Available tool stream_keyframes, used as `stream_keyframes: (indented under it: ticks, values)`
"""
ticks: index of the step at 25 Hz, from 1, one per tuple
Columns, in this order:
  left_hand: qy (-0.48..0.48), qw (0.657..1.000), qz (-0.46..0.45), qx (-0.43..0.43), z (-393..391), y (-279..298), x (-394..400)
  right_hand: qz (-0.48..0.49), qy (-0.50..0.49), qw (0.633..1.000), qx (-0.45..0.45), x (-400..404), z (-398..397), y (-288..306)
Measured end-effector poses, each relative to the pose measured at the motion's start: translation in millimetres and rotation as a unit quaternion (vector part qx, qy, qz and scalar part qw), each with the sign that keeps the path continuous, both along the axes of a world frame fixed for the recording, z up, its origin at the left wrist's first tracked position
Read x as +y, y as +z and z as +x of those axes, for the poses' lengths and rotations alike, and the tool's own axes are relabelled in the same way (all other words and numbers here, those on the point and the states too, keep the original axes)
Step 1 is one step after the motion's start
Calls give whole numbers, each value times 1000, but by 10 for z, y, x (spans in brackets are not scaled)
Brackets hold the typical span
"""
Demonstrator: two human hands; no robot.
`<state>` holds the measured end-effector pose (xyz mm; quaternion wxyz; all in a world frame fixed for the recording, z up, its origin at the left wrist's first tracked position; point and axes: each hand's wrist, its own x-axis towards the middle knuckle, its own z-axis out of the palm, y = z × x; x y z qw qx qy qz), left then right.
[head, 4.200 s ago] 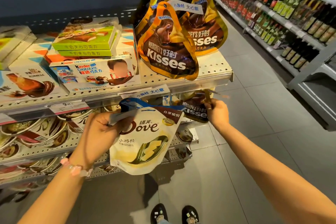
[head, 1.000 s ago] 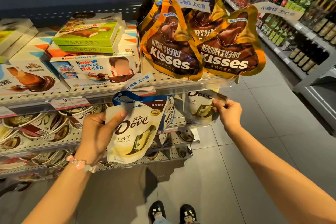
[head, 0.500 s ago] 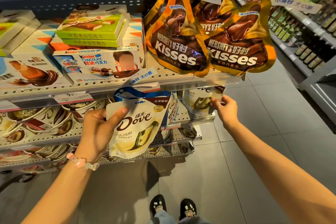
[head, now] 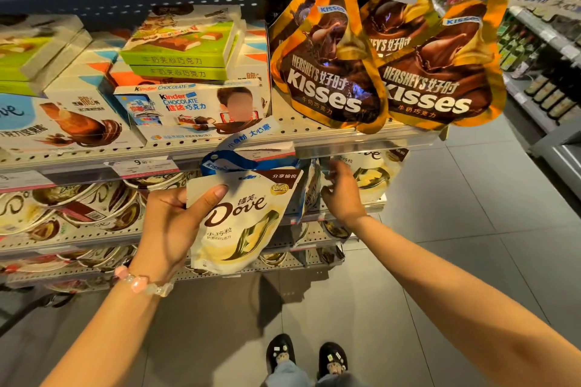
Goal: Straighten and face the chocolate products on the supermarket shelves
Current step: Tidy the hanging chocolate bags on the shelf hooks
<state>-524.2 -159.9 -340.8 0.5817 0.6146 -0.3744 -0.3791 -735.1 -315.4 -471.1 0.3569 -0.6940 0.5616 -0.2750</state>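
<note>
My left hand [head: 171,226] holds a white Dove pouch [head: 242,226] upright in front of the middle shelf, thumb across its top left corner. Behind it hangs a blue-topped Kisses pouch [head: 248,163]. My right hand [head: 341,195] is under the upper shelf's edge [head: 361,144], fingers loosely spread next to a blue-edged pouch [head: 311,188]. It holds nothing that I can see. To its right a second white Dove pouch [head: 374,176] stands on the shelf. Two gold Hershey's Kisses bags [head: 327,78] [head: 440,78] face forward on the upper shelf, the right one overhanging its end.
A Kinder Chocolate box [head: 188,107] and green boxes [head: 179,53] lie stacked on the upper shelf to the left. Round Dove tubs [head: 63,207] fill the middle shelf's left side. A bottle rack [head: 540,56] lines the aisle on the right. My shoes [head: 308,355] stand on grey floor tiles.
My right hand let go of the right Dove pouch's top and moved left towards the blue-edged pouch. My left hand kept holding its Dove pouch. The view tilted slightly.
</note>
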Motion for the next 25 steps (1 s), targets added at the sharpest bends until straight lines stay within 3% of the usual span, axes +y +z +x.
stream_keyframes:
  ticks: [2, 7, 15, 19, 23, 25]
  values:
    - [-1, 1000, -1, -2, 20, 8, 22, 8, 28, 999, 24, -221, 124, -69]
    - [10, 1000, 6, -8, 30, 36, 53, -32, 96, 978, 184, -442, 221, 33]
    - [14, 1000, 0, -13, 50, 7, 63, -91, 148, 952, 252, -393, 128, 53]
    - [18, 1000, 7, -6, 29, -18, 73, -30, 164, 981, 101, -106, -45, 144]
    - [33, 999, 6, 25, -31, -54, 86, -13, 96, 992, -75, 226, -259, 411]
    - [30, 999, 9, 33, -76, -66, 86, -38, 69, 992, -101, 406, -357, 582]
